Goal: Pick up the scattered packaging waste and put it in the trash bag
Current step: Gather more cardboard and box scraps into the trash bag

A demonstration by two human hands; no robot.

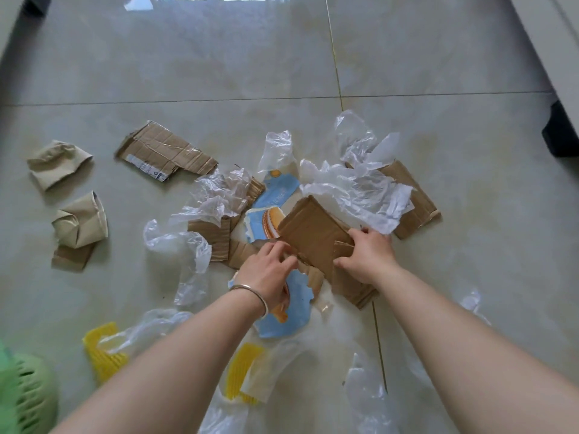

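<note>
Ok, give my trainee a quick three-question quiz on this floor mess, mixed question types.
1. True or false: the right hand grips the brown cardboard piece.
2. Which wrist wears the metal bangle? A) left B) right C) neither
3. Fill in: the two crushed paper cups lie at the ____ side of the view.

Key: 1 true: its fingers curl over that piece's edge, while the left hand touches the piece's near left edge. 2 A. 3 left, apart from the central pile of plastic film and cardboard.
</note>
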